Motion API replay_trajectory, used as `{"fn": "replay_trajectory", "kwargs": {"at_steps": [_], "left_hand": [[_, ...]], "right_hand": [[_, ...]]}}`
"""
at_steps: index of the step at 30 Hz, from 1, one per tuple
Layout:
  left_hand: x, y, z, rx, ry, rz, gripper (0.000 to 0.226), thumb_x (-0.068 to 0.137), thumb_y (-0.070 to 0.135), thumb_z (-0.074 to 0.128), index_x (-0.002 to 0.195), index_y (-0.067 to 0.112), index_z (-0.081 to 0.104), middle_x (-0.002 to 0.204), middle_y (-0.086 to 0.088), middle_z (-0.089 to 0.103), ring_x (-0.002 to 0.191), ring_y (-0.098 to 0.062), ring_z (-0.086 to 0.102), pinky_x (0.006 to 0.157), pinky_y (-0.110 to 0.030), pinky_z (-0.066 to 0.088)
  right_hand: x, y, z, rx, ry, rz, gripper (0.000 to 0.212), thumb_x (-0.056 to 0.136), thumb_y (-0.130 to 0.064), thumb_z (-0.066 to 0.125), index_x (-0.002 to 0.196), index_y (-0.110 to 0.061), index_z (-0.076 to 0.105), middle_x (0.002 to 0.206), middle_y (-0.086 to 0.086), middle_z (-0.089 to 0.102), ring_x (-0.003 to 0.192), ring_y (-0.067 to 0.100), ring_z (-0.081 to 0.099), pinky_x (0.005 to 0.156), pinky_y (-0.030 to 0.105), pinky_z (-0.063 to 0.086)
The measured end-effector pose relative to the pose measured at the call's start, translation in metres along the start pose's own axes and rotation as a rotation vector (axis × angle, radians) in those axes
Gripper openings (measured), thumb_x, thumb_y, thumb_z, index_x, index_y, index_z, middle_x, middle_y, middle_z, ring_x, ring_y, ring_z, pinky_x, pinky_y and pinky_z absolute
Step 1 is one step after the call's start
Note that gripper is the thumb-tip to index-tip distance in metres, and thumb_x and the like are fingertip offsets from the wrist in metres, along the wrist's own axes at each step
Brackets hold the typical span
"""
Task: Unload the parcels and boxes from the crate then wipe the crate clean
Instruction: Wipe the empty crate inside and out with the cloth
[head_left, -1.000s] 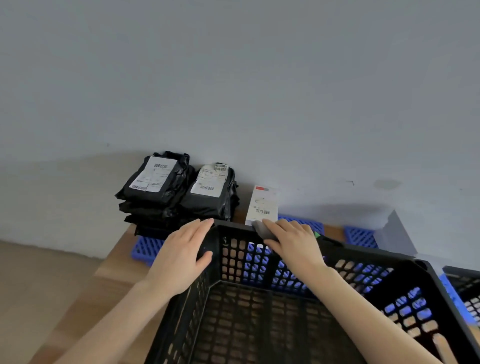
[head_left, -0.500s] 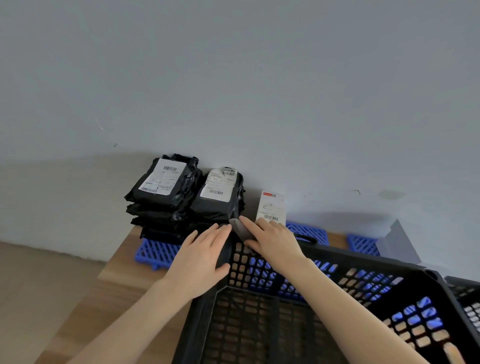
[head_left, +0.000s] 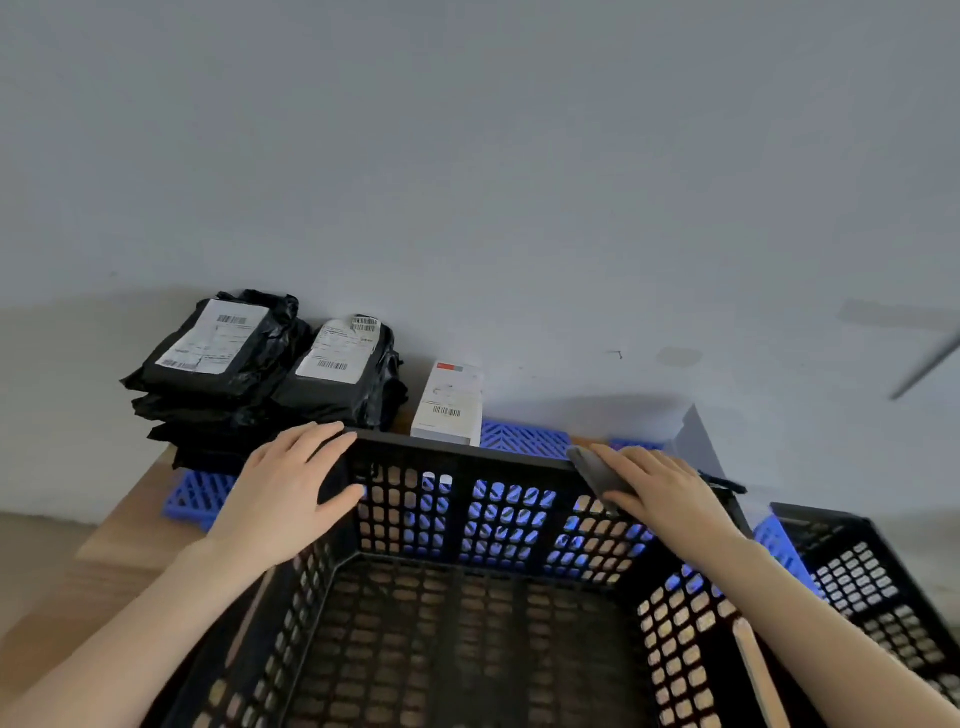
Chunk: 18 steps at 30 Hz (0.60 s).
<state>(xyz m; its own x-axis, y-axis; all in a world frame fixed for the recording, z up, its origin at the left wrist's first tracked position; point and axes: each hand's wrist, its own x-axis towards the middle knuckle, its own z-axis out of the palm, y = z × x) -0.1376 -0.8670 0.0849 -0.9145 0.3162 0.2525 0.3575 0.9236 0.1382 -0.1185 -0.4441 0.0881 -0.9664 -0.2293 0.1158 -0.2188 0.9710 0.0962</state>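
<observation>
— What could not be made out?

— The near side of the black crate (head_left: 457, 448) ran off the bottom edge, and both forearms were cut there too. A second crate (head_left: 857, 571) at right was cropped by the frame and blurred, so its contents could not be told. A pale strip (head_left: 750, 665) against the first crate's right wall could not be identified. The lower black parcels (head_left: 223, 364) were partly hidden behind the left hand (head_left: 283, 493).

— And the hands?

— They were well apart, at the two far corners. The left hand gripped the far-left corner, with its fingers over the rim and its thumb on the inner wall. The right hand (head_left: 670, 493) lay with fingers straight, pressing a grey cloth (head_left: 597, 473) onto the far rim near the right corner.

— What of the crate itself?

— It stood on the wooden counter (head_left: 130, 525), and wood showed through the holes in its floor. The parcels lay outside it, stacked in two piles on a blue grid mat (head_left: 524, 439) against the wall (head_left: 467, 156). A white box (head_left: 449, 405) stood just beyond the far rim.
</observation>
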Motion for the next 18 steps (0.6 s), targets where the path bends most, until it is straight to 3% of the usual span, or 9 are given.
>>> {"fn": "replay_trajectory", "kwargs": {"at_steps": [2,5,7,12,18], "left_hand": [[0.000,-0.001,0.002,-0.011,-0.005,-0.003,0.078,0.083,0.063,0.031,0.138,0.013,0.056,0.142,-0.003,0.053,0.132,-0.028,0.048,0.100,-0.049,0.046],[0.000,-0.002,0.005,-0.055,0.015,-0.035,0.061,0.091,0.051,0.056,0.140,0.014,0.053,0.144,-0.001,0.051,0.134,-0.024,0.044,0.104,-0.047,0.044],[0.001,-0.003,0.006,-0.106,0.028,-0.057,0.062,0.088,0.042,0.068,0.141,0.014,0.051,0.144,0.000,0.051,0.135,-0.022,0.044,0.107,-0.044,0.042],[0.002,0.000,0.005,-0.138,0.044,-0.053,0.070,0.087,0.041,0.068,0.147,0.018,0.042,0.142,-0.001,0.052,0.134,-0.023,0.045,0.105,-0.041,0.042],[0.001,-0.004,0.005,-0.149,0.062,-0.058,0.071,0.088,0.040,0.066,0.149,0.017,0.038,0.142,-0.003,0.052,0.135,-0.022,0.043,0.105,-0.039,0.042]], "right_hand": [[-0.008,0.019,-0.002,0.001,-0.040,0.038,0.061,0.094,-0.050,0.051,0.149,-0.036,0.029,0.129,-0.011,0.052,0.117,0.015,0.053,0.097,0.030,0.040],[-0.013,0.036,-0.003,0.056,-0.080,0.081,0.061,0.093,-0.053,0.049,0.148,-0.040,0.027,0.129,-0.014,0.052,0.116,0.012,0.052,0.097,0.029,0.040],[-0.011,0.035,-0.002,0.057,-0.082,0.087,0.059,0.093,-0.053,0.050,0.147,-0.041,0.029,0.126,-0.014,0.055,0.114,0.012,0.054,0.096,0.029,0.041],[0.007,0.004,0.001,0.052,-0.017,0.019,0.055,0.092,-0.051,0.053,0.143,-0.036,0.040,0.115,-0.011,0.061,0.106,0.017,0.059,0.088,0.032,0.042],[0.063,-0.100,0.002,0.062,0.018,-0.118,0.054,0.094,-0.055,0.044,0.143,-0.035,0.039,0.117,-0.008,0.060,0.107,0.020,0.058,0.091,0.035,0.042]]}}
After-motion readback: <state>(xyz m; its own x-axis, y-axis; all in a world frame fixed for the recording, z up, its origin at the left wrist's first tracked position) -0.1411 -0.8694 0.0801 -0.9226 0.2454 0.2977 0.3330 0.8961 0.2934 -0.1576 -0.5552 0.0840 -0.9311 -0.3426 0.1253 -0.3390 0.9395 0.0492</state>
